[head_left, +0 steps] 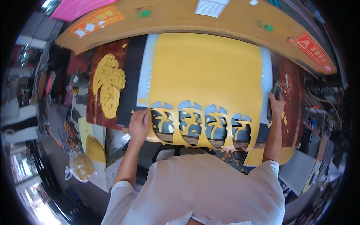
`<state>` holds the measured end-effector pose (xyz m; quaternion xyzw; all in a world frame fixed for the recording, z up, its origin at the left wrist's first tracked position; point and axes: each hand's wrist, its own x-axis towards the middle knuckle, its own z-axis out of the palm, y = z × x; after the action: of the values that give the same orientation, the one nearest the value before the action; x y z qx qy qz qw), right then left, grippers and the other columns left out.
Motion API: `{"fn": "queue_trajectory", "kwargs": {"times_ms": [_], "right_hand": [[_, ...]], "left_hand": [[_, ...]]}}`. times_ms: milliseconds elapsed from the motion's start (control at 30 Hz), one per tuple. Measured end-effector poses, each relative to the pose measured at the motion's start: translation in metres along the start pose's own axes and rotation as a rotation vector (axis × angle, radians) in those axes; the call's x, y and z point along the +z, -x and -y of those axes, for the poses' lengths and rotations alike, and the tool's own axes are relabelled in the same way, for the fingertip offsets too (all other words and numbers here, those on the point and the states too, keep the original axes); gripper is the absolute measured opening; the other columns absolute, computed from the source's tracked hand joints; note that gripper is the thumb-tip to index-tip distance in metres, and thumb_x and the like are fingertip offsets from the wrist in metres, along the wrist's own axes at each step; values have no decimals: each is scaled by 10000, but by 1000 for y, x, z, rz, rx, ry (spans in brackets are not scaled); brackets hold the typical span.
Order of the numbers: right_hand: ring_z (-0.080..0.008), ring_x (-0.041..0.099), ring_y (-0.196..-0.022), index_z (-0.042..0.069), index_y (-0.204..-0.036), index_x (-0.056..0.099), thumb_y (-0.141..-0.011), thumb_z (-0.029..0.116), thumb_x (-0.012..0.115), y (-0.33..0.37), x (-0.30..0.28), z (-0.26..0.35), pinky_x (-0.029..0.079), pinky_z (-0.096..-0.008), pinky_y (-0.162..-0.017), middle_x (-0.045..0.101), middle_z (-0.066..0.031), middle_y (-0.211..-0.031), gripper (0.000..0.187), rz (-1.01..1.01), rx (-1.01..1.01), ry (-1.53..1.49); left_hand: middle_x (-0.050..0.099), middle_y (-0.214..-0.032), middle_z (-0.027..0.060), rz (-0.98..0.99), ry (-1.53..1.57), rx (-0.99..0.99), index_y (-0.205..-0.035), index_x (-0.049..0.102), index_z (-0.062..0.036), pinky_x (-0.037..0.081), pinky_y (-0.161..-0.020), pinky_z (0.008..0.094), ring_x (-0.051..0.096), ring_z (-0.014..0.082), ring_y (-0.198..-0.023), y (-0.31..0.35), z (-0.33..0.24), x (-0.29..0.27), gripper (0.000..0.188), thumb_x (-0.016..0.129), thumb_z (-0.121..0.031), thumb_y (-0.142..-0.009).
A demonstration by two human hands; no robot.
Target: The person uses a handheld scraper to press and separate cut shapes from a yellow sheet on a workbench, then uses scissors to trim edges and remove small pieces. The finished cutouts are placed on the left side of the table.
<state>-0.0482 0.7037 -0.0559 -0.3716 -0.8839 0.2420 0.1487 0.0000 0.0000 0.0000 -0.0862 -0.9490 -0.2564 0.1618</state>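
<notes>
A broad yellow sheet (208, 67) lies before me, with a row of several cut-out openings along its near edge. Thin yellow strips cross these openings, and dark board shows through. At the sheet's near left corner, my left hand (139, 124) has its fingers curled in at the edge, partly hiding their grip. My right hand (277, 104) is at the right side, beyond the sheet's edge, with its fingers round a dark, narrow object (276, 89) that looks like a metal cutting die. Cut yellow pieces (109, 86) lie in a loose pile at the left.
A wide tan machine beam (172, 20) spans the far side. Pale blue-white backing (146, 71) shows beside the sheet, over a dark board (132, 82) on a reddish-brown table (100, 116). A bag of yellow pieces (82, 167) is at lower left; scraps hang below the near edge.
</notes>
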Motion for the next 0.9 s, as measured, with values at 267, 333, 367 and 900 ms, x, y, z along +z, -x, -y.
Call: {"fn": "queue_trajectory", "kwargs": {"times_ms": [267, 333, 367, 900], "right_hand": [[-372, 662, -1244, -67, -1304, 722, -742, 380, 854, 42, -33, 65, 499, -419, -1105, 688, -271, -1323, 730, -106, -329, -226], [-337, 627, -1295, -18, -1282, 745, -778, 312, 874, 97, -34, 105, 482, -406, -1137, 647, -230, -1378, 616, -35, -304, -440], [-317, 624, -1299, -28, -1283, 734, -784, 255, 867, 129, -31, 132, 480, -399, -1141, 652, -213, -1379, 589, -52, -368, -410], [-415, 479, -1401, 176, -1333, 767, -764, 431, 810, 369, 147, 452, 399, -549, -1172, 520, -140, -1566, 626, 102, -680, 27]], "left_hand": [[563, -1552, 204, 10, -122, 229, -1408, 657, -6, 340, -1268, 476, 481, 383, -1492, -44, 23, 41, 443, 664, -161, -993], [532, -1595, 193, 70, -85, 249, -1431, 650, -18, 306, -1290, 486, 450, 374, -1523, -40, 36, 43, 446, 638, -166, -1010], [531, -1597, 190, 80, -76, 279, -1431, 651, -20, 305, -1290, 485, 451, 373, -1523, -38, 44, 41, 443, 633, -164, -1013], [587, -1565, 122, -14, -34, 414, -1407, 672, -64, 320, -1283, 497, 503, 285, -1502, -42, 81, 52, 434, 639, -215, -1002]]}}
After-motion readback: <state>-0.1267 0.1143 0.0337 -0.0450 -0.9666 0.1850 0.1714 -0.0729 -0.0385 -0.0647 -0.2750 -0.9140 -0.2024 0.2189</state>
